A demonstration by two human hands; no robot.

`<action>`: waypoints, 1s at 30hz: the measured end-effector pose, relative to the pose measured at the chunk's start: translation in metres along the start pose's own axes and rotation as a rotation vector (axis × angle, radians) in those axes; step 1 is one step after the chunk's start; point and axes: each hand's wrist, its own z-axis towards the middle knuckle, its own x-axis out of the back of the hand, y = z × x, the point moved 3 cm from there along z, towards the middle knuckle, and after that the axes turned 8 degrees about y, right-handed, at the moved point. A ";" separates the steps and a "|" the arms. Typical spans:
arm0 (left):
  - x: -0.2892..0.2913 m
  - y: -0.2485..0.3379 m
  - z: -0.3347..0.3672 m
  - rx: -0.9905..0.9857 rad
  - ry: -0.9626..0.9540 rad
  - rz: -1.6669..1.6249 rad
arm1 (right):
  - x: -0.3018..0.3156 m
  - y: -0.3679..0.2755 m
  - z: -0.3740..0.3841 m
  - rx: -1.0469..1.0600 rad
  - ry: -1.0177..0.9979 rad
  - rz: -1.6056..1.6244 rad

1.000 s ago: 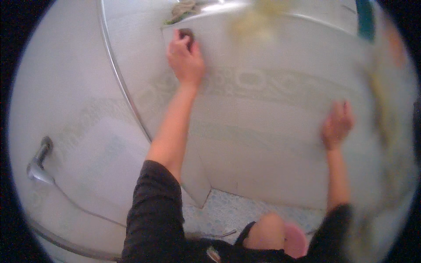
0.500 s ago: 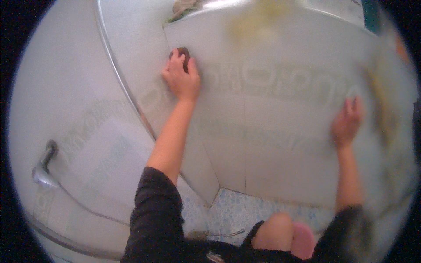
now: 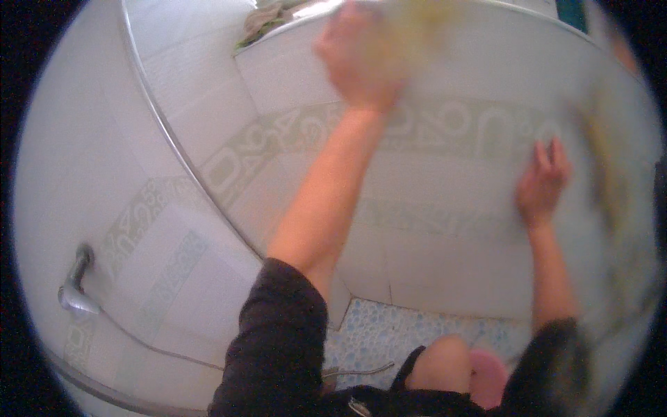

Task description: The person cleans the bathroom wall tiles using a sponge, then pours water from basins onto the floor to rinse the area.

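Note:
High on the pale tiled wall is my left hand, its arm stretched up across the patterned green band. A yellowish smear over the picture blurs its fingers. The dark brown oval pad it gripped a moment ago is mostly hidden now, though it has left its former place. My right hand rests against the wall at the right, just below the band. Its fingers are stretched upward, and I see nothing in them.
A metal rail curves down at the left, with a shower head and its hose beyond. A crumpled cloth lies on the ledge above. Below are pebble-patterned floor, my bent knee and a pink round thing.
My left hand has swept right and upward along the wall, and the brown pad is gone from its earlier spot. My right hand stays almost where it was.

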 end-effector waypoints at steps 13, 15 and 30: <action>0.010 -0.084 -0.015 -0.026 -0.050 0.058 | -0.010 -0.005 -0.004 -0.008 -0.040 0.026; -0.028 -0.055 -0.006 -0.032 0.006 -0.003 | -0.044 -0.026 0.009 -0.002 -0.026 0.011; -0.045 -0.091 0.001 -0.119 -0.090 -0.031 | -0.081 -0.015 0.017 -0.029 -0.041 0.022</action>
